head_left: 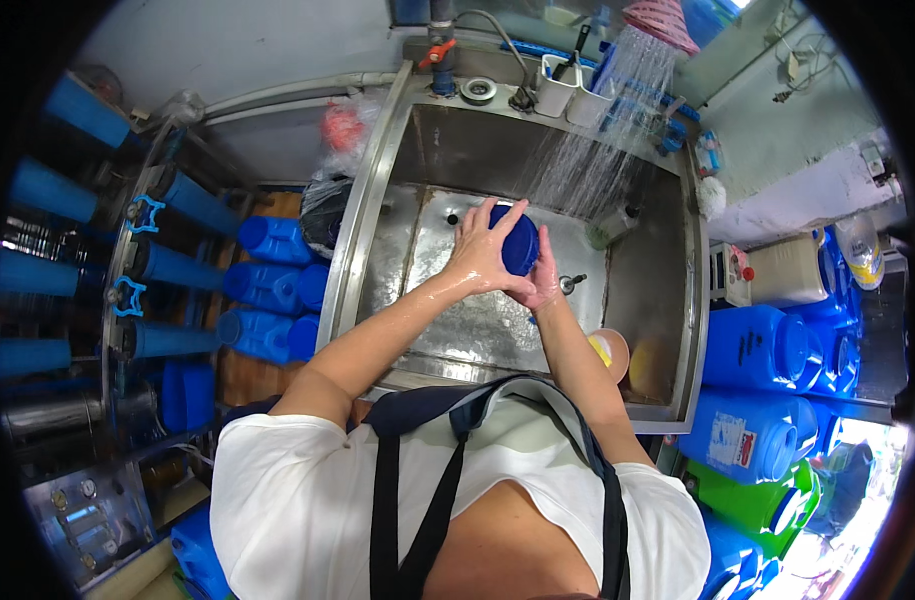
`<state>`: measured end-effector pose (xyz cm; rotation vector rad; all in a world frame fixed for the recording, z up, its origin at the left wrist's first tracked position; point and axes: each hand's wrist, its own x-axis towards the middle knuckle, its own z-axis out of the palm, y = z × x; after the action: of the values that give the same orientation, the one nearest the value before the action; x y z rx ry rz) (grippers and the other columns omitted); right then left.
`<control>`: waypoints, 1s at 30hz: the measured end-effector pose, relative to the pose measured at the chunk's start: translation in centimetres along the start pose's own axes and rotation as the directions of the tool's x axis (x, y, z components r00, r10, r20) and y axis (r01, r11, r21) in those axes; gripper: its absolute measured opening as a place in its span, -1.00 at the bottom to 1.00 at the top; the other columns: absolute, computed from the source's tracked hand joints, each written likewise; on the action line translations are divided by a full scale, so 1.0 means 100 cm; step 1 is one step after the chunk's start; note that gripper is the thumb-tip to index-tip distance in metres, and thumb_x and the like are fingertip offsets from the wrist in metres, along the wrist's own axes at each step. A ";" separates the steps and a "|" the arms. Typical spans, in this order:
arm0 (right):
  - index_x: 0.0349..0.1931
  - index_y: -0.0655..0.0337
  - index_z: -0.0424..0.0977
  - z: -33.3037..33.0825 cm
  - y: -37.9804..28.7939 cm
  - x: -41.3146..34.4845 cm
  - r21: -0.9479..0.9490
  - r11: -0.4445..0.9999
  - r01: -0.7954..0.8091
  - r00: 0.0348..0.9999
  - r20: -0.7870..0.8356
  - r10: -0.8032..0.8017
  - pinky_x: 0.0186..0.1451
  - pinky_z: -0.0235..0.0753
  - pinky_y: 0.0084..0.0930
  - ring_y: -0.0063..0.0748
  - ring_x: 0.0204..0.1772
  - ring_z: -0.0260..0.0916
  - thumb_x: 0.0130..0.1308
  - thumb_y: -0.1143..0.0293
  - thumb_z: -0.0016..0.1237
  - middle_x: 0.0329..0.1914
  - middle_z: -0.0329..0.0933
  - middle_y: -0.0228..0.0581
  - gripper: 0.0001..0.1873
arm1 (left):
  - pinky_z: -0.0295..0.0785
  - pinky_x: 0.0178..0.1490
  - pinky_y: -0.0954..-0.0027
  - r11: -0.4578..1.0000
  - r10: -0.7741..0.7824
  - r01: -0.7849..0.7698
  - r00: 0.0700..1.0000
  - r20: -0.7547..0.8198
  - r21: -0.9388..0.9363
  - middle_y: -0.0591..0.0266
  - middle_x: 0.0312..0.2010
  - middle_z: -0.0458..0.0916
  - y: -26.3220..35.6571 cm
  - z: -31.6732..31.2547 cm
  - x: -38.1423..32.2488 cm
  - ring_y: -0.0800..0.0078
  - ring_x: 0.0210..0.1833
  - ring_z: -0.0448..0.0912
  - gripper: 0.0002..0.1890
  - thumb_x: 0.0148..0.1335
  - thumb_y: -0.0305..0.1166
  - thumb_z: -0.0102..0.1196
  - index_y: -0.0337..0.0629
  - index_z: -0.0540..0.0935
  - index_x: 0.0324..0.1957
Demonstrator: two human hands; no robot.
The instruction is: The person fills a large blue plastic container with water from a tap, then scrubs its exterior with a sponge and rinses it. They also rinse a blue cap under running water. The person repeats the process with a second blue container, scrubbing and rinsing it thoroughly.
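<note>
Both hands hold a round dark-blue plastic lid (517, 240) over a stainless steel sink (697, 300). My left hand (484, 251) lies over its left side with the fingers spread across the top. On the lid's right and lower edge is my right hand (541, 274), partly hidden beneath it. Both hands and forearms look wet. Water (604, 142) pours in many streams from a pink patterned cover (660, 22) into the back right of the sink. A pinkish bowl (615, 356) with something yellow and white in it sits at the sink's front right.
White holders (556, 90) with brushes or tools stand on the back ledge, near a pipe with an orange valve handle (437, 53). Blue jugs (266, 283) stand left of the sink; large blue containers (754, 349) are stacked right. A greenish bottle (611, 227) lies inside the sink.
</note>
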<state>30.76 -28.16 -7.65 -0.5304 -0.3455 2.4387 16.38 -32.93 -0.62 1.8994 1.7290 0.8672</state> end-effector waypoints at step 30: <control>0.35 0.23 0.23 0.005 0.004 0.019 -0.232 0.962 0.144 0.975 -0.135 -0.179 0.43 0.28 -0.08 -0.05 0.37 0.29 0.29 -0.17 -0.08 0.35 0.33 -0.11 -0.22 | 0.13 0.35 -0.19 0.944 -0.217 0.103 0.909 -0.356 -0.313 -0.26 0.28 0.12 -0.016 0.002 -0.030 -0.29 0.28 0.17 0.24 -0.49 -0.07 0.50 0.03 0.21 0.41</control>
<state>28.97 -27.32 -7.91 -0.7531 -0.5755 2.1979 15.30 -35.69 -2.36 1.4383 1.8227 1.4175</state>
